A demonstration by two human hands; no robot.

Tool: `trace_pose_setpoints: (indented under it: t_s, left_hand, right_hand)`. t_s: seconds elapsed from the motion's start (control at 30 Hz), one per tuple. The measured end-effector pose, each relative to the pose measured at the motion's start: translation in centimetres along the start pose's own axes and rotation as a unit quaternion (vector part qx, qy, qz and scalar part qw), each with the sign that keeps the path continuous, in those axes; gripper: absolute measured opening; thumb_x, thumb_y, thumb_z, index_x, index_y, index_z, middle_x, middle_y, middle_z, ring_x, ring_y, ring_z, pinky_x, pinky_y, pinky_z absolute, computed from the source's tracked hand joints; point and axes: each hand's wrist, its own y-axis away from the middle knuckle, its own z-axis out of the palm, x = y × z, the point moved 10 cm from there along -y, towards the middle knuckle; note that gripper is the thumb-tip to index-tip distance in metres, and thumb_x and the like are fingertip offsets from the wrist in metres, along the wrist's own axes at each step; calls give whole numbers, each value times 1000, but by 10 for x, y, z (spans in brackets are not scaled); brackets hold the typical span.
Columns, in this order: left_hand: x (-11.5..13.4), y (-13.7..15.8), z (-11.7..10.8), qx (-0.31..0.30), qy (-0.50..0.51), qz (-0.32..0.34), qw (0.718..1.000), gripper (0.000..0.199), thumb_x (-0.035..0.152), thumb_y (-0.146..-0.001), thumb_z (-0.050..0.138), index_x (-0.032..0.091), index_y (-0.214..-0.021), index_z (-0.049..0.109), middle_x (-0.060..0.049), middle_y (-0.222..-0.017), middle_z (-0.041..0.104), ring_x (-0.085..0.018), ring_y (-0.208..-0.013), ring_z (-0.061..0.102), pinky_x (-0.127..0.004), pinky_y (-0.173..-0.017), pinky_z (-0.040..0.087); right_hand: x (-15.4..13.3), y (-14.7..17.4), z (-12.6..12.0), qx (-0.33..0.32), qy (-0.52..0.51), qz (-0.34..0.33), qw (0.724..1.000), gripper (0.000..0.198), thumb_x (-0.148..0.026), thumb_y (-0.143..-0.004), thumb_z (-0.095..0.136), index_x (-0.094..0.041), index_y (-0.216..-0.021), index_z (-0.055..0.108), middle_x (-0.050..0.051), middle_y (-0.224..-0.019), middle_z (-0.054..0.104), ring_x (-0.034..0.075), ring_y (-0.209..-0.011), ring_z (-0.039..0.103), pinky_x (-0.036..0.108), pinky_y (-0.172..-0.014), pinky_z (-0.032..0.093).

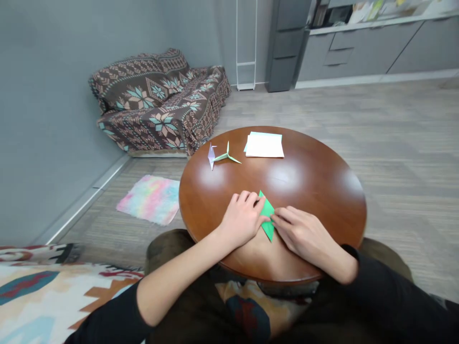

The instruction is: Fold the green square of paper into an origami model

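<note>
A folded piece of bright green origami paper [267,220] lies near the front of the round table, its pointed ends at top and bottom. My left hand [244,215] holds its left side, with curled fingers by the upper part and the thumb across the middle. At the right edge, my right hand [299,231] pinches the paper between thumb and fingers. The two hands nearly meet over it, and parts of the paper's edges are hidden beneath the fingers.
On the brown table [315,186], a lilac folded paper crane [211,155] and a pale green folded paper piece [227,156] stand at the back left. A stack of paper sheets [264,145] lies at the back. Beyond are a covered sofa [161,100] and a fluffy rug [150,198].
</note>
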Motion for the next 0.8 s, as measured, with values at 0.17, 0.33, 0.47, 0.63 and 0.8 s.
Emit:
trace_pose_setpoints:
  t_s: [0.17,0.33,0.47,0.63,0.8]
  left_hand:
    - [-4,-1,0,10,35,18,999,53,48,-102,52,13,-141,57,-14,-127,65,-33,-118,54,-46,-90,44]
    - [2,2,3,13,89,90,992,43,39,-102,56,16,-138,60,-11,-133,67,-29,-123,54,-44,-99,44]
    - [6,7,3,25,88,110,990,39,36,-102,57,16,-135,61,-12,-134,67,-30,-124,56,-45,-100,45]
    - [6,7,3,29,96,113,988,41,36,-101,59,16,-137,61,-12,-134,67,-30,-124,56,-45,-100,47]
    - [3,6,2,28,123,109,986,37,37,-103,56,17,-133,64,-12,-134,68,-30,-124,57,-46,-99,47]
  right_hand:
    - [2,15,-9,11,-85,22,996,26,-17,-105,50,-15,-100,75,11,-96,72,22,-81,64,34,-71,49]
    - [56,18,-16,70,-218,157,961,17,-20,-102,57,-19,-90,69,7,-93,68,17,-74,62,29,-69,49]
    - [82,2,-2,45,-180,196,963,16,-26,-99,62,-19,-85,66,3,-78,60,18,-67,57,31,-66,45]
    - [83,-16,16,13,-169,180,969,20,-30,-98,63,-21,-81,61,2,-79,63,17,-66,56,30,-62,39]
    - [87,-21,24,1,-173,182,968,18,-29,-97,64,-21,-81,62,1,-76,64,17,-65,57,29,-62,37]
